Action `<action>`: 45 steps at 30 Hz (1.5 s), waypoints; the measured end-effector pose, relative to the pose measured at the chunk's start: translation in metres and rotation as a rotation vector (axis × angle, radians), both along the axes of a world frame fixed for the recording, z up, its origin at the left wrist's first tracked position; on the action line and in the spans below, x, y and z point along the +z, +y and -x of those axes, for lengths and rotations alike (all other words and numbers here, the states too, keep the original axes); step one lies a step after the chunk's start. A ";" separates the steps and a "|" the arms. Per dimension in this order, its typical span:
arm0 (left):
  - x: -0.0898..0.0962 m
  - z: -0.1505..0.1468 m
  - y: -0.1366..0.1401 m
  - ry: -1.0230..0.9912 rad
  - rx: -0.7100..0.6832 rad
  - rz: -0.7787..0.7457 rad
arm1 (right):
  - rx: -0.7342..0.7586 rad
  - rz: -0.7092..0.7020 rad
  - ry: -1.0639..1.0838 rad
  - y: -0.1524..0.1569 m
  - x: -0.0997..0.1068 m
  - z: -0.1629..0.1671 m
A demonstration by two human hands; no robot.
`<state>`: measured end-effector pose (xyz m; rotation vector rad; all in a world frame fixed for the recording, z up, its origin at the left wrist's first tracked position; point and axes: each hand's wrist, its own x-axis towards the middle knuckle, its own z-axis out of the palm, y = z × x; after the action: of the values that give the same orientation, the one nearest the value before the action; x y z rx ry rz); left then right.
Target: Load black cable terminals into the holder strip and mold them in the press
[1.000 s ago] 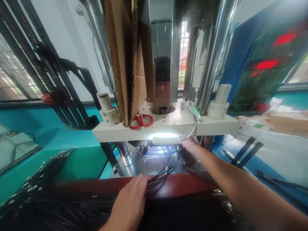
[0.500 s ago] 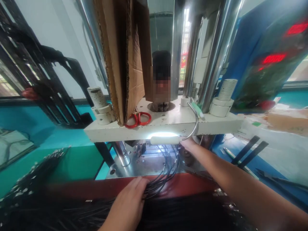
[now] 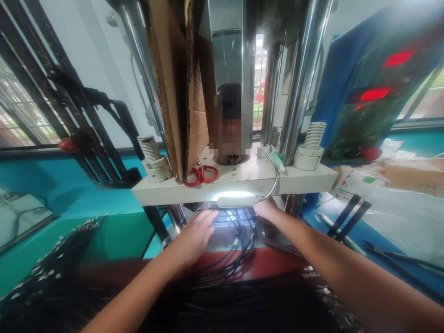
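Note:
Black cables [image 3: 245, 238] run out of a lit metal mould [image 3: 225, 216] under the white press plate [image 3: 291, 182] and bend down to the left. My left hand [image 3: 196, 233] reaches toward the mould's left front, its fingers stretched forward with nothing visible in them. On the mould's right side is my right hand [image 3: 266, 208], close to the cables. Its fingers are hidden behind the plate's edge and the small lamp [image 3: 236, 201]. A dark mass of cables [image 3: 239, 300] lies in front, over a red-brown surface [image 3: 274, 263].
Red-handled scissors [image 3: 201, 175] and a cardboard sheet [image 3: 197, 115] rest on the press plate. Steel columns [image 3: 301, 78] rise behind. At right are a blue control box [image 3: 364, 88], pliers [image 3: 391, 254] and plastic bags [image 3: 391, 208]. More cables [image 3: 62, 259] lie at left.
My left hand has left the cable bundle and moved up and forward to the mould's left side. The right hand stays beside the mould. The view has shifted slightly.

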<state>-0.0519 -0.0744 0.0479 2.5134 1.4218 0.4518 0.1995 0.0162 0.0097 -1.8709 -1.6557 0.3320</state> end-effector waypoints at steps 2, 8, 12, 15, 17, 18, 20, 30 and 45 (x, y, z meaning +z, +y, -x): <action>-0.009 -0.013 0.027 0.090 0.041 -0.112 | 0.005 0.033 -0.068 -0.014 0.006 0.002; -0.030 -0.032 0.057 0.149 0.071 -0.190 | 0.146 -0.028 -0.179 -0.065 0.026 0.024; -0.037 -0.030 0.056 0.162 0.096 -0.214 | 0.180 -0.101 -0.184 -0.081 0.024 0.047; -0.040 -0.030 0.057 0.168 0.111 -0.227 | 0.151 -0.112 -0.172 -0.083 0.016 0.055; -0.040 -0.032 0.058 0.173 0.113 -0.232 | 0.138 -0.117 -0.165 -0.084 0.012 0.057; -0.040 -0.033 0.059 0.176 0.110 -0.234 | 0.135 -0.121 -0.162 -0.084 0.010 0.057; -0.037 -0.036 0.059 0.179 0.085 -0.237 | 0.136 -0.129 -0.157 -0.085 0.008 0.056; -0.032 -0.037 0.058 0.184 0.002 -0.247 | 0.140 -0.144 -0.135 -0.079 0.000 0.060; -0.039 -0.054 0.060 0.177 0.074 -0.264 | 0.119 -0.127 -0.185 -0.081 -0.002 0.062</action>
<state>0.0025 -0.0143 0.0093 2.7755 1.6198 0.4679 0.1372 -0.0646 0.0076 -1.7570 -1.8707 0.1007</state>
